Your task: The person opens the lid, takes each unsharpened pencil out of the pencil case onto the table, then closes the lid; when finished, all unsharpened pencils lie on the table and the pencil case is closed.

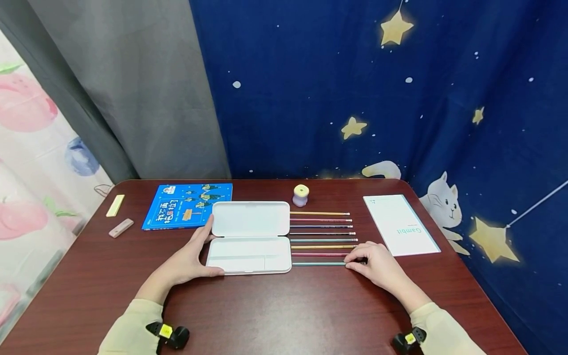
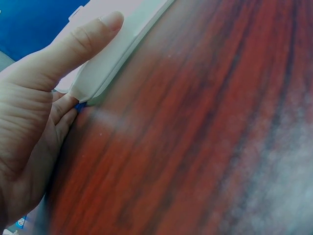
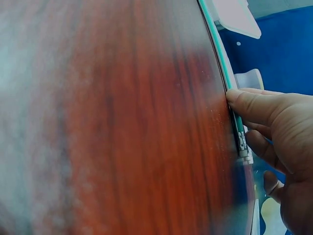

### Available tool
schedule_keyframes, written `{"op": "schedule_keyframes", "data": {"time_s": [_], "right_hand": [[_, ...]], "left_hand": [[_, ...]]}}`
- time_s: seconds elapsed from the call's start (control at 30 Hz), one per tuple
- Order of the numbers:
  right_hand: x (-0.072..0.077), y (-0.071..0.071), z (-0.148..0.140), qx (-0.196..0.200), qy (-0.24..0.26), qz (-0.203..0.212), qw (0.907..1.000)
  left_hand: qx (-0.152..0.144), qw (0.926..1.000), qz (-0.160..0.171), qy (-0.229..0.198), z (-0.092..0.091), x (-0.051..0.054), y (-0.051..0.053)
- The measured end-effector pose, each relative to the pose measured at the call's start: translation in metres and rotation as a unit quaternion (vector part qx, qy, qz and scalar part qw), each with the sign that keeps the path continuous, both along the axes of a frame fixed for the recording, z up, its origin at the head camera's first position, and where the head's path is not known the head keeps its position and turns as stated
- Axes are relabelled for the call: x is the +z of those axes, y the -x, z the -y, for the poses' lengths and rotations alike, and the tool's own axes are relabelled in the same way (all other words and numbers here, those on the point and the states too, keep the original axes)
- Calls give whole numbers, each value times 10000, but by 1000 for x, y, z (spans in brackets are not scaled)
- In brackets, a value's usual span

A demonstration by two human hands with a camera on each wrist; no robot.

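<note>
A white pencil case (image 1: 248, 255) lies unfolded on the table, its lid lying back away from me. My left hand (image 1: 188, 259) grips its left side, thumb along the near edge and fingers at the far left side; the left wrist view shows the thumb (image 2: 80, 44) over the case. To the right of the case several pencils (image 1: 322, 240) lie in a row, eraser ends pointing right. With thumb and fingertips my right hand (image 1: 372, 264) pinches the nearest one, a green pencil (image 1: 317, 264), near its eraser end. In the right wrist view its metal band (image 3: 242, 142) shows below the fingers.
A blue book (image 1: 177, 207) lies behind the case at left. Farther left are a yellow block (image 1: 115, 205) and a pinkish eraser-like block (image 1: 121, 228). A small yellow and lilac spool-shaped object (image 1: 301, 195) stands at the back. At right lies a white notebook (image 1: 401, 224).
</note>
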State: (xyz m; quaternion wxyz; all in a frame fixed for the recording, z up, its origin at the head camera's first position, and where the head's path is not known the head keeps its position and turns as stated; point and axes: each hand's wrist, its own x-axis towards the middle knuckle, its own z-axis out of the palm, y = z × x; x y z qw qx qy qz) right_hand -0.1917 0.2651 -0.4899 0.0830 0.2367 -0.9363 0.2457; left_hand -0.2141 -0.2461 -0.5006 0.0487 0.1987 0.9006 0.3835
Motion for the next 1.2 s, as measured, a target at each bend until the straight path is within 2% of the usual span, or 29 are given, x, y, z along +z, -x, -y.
{"op": "schedule_keyframes", "data": {"time_s": [0.27,0.4,0.5,0.6,0.77,0.93,1.07,1.2], "right_hand": [[2,0,0,50,24,-274,9996],[9,2,1,-83,304,-422,9986],[17,6,5,-119,584,-322,9977],[24,14,12,-31,775,-97,9969],[35,31,34,284,876,551,9942],[40,49,64,703,856,1269,9857],[42,62,87,971,724,1603,9796],[42,73,101,1052,551,1755,9773]], "left_hand": [[-12,10000,-14,4,0,-1,0],[-17,10000,-11,-1,0,-2,0],[-27,10000,-16,-2,0,-2,0],[-24,10000,-28,12,1,-1,0],[-6,10000,-43,39,3,-1,-1],[-8,10000,-27,12,2,-1,-1],[4,10000,-36,2,2,-2,-1],[-4,10000,-58,-4,1,-2,0]]}}
